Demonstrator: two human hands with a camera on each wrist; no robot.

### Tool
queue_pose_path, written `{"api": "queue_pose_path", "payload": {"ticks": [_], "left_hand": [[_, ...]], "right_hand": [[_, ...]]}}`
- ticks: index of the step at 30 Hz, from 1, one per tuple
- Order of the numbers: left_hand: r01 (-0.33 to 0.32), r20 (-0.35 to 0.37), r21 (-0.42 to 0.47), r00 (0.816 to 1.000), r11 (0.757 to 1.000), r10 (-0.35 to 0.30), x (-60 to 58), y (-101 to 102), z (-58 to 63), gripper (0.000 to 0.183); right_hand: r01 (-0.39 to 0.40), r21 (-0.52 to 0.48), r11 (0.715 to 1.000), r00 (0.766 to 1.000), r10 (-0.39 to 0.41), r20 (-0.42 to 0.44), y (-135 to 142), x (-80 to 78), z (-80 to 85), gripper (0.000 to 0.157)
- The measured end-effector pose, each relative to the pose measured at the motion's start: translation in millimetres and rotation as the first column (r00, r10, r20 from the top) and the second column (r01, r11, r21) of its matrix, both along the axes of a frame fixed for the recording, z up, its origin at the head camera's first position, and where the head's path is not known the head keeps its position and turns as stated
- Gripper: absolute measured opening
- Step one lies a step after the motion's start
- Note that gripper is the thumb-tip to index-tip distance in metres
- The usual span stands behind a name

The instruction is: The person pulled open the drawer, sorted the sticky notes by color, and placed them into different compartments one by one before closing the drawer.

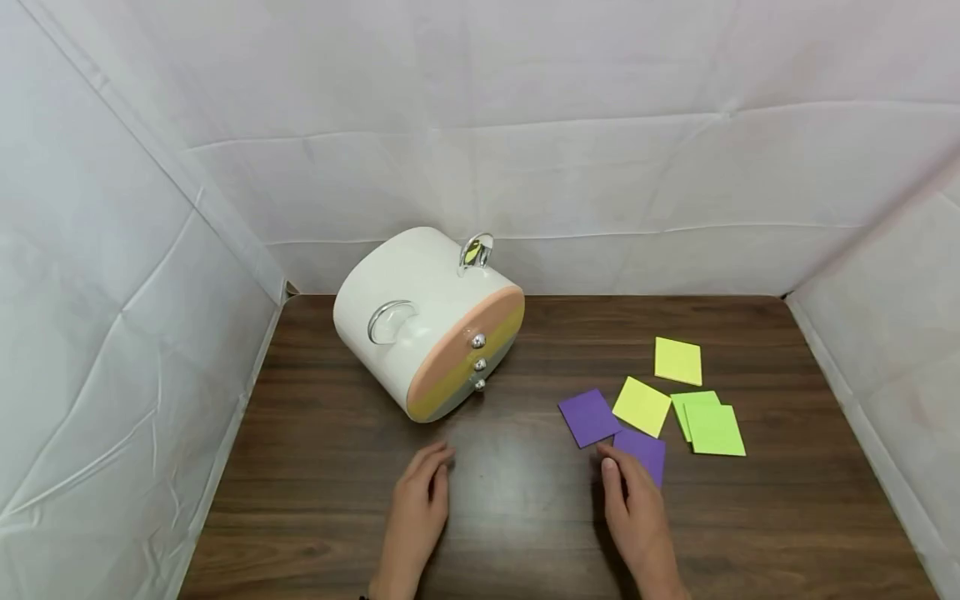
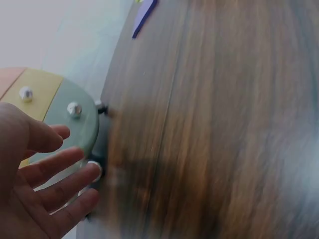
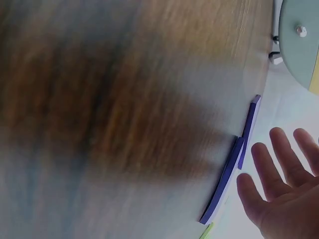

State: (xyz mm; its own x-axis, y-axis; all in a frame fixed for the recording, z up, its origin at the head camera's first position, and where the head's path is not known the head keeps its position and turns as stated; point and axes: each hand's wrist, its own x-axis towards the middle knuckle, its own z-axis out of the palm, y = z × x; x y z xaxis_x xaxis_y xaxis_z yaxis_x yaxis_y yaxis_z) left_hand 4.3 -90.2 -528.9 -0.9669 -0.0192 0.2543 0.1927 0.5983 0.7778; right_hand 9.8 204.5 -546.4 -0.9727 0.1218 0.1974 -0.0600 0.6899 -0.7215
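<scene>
My left hand [image 1: 416, 517] is over the near part of the table, just in front of a white oval drawer box [image 1: 420, 275]. Its fingers are relaxed and hold nothing; the left wrist view has them spread before the box's grey-green drawer [image 2: 77, 127]. My right hand [image 1: 637, 525] is beside a purple sticky-note pad [image 1: 645, 450] and partly overlaps it in the head view. In the right wrist view, loose fingers [image 3: 286, 157] with nothing in them show above the pad edges. A second purple pad [image 1: 587, 417] lies farther left.
Two yellow pads, one at the back [image 1: 678, 361] and one nearer [image 1: 642, 407], lie beside overlapping green pads [image 1: 716, 429]. The box has silver knobs [image 1: 478, 341] and arched silver handles [image 1: 476, 250]. White fabric walls [image 1: 562, 167] enclose the brown wooden table [image 1: 517, 517].
</scene>
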Motion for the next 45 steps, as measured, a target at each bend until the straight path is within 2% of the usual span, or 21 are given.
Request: {"api": "queue_pose_path", "payload": {"ticks": [6,9,11,14,16,19,22,25,28,33,37,41,45], "left_hand": [[-0.042,-0.005,-0.074,0.999,0.996,0.042,-7.6,-11.4,8.0,0.02],[-0.095,0.005,-0.12,0.995,0.988,0.096,-13.7,-16.9,16.0,0.021],[-0.152,0.012,-0.144,0.988,0.978,0.156,-17.9,-21.4,22.4,0.022],[-0.262,-0.044,-0.161,0.965,0.951,0.259,-25.0,-30.4,33.0,0.025],[-0.331,-0.121,-0.145,0.941,0.932,0.315,-30.9,-36.9,41.0,0.026],[-0.376,-0.245,-0.068,0.904,0.924,0.35,-42.9,-46.9,55.3,0.026],[-0.33,-0.329,0.055,0.885,0.942,0.33,-57.1,-53.7,73.0,0.023],[-0.234,-0.362,0.149,0.891,0.961,0.273,-69.5,-55.2,93.8,0.024],[-0.137,-0.379,0.194,0.903,0.971,0.203,-77.8,-50.7,117.1,0.031],[-0.028,-0.367,0.24,0.923,0.97,0.118,-85.8,-38.7,150.0,0.039],[-0.023,-0.345,0.266,0.931,0.964,0.117,-89.0,-30.6,159.1,0.037],[-0.059,-0.323,0.303,0.933,0.951,0.161,-89.3,-26.3,158.4,0.035],[-0.06,-0.302,0.354,0.937,0.933,0.175,-88.6,-24.5,156.7,0.033]], "right_hand": [[0.025,-0.009,1.0,1.0,-0.025,0.013,0.6,-0.1,0.3,0.032],[0.04,-0.016,0.999,0.999,-0.04,0.034,0.7,-1.1,1.2,0.032],[0.052,-0.017,0.998,0.998,-0.052,0.04,0.8,-1.7,1.1,0.032],[0.068,-0.019,0.998,0.997,-0.067,0.041,0.7,-1.6,0.7,0.032],[0.075,-0.024,0.997,0.997,-0.075,0.034,1.4,-1.5,-0.3,0.031],[0.083,-0.038,0.996,0.996,-0.082,0.035,2.5,-1.9,-0.7,0.031],[0.079,-0.056,0.995,0.996,-0.077,0.033,2.7,-2.5,-0.4,0.03],[0.069,-0.077,0.995,0.997,-0.066,0.042,1.5,-2.6,0.7,0.031],[0.07,-0.095,0.993,0.996,-0.064,0.056,-0.4,-3.2,1.5,0.031],[0.059,-0.122,0.991,0.996,-0.051,0.069,-4.5,-6.9,2.5,0.031],[0.034,-0.137,0.99,0.996,-0.022,0.088,-8.3,-10.1,5.0,0.031],[0.021,-0.123,0.992,0.995,-0.009,0.098,-11.3,-13.4,8.4,0.029],[0.016,-0.118,0.993,0.996,-0.005,0.09,-14.1,-17.6,12.4,0.029]]}}
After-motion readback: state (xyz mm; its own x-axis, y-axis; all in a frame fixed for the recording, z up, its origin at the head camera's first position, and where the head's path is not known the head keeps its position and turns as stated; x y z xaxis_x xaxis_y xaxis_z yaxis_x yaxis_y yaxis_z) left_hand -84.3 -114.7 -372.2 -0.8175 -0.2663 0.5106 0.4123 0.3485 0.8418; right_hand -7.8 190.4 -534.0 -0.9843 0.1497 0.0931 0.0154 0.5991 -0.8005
